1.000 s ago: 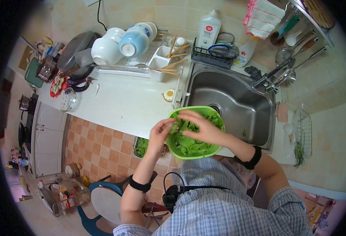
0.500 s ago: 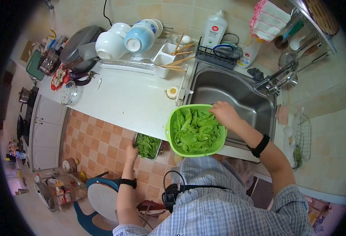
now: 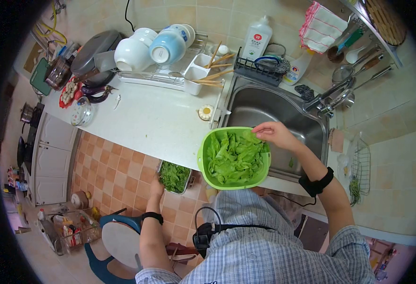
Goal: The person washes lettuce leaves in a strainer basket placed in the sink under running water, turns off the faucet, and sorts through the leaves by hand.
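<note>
A green basin (image 3: 202, 163) full of leafy greens (image 3: 236, 156) stands at the counter's front edge, partly over the sink's near left corner. My right hand (image 3: 273, 133) is at the basin's far right rim, its fingers pinched on a green leaf at the edge of the pile. Lower down, left of the basin, a clear container holds darker chopped greens (image 3: 174, 177). My left hand (image 3: 156, 183) is against that container's left side; its fingers are mostly hidden.
The steel sink (image 3: 265, 106) lies beyond the basin, with a faucet (image 3: 319, 105) at its right. On the white counter (image 3: 146, 116) are a dish rack with bowls (image 3: 168, 49), eggplants (image 3: 97, 93) and a glass bowl (image 3: 82, 112). A chair (image 3: 120, 241) stands at lower left.
Both hands were together over the basin. My left hand has moved down and left to the container, while my right hand has shifted to the basin's right rim.
</note>
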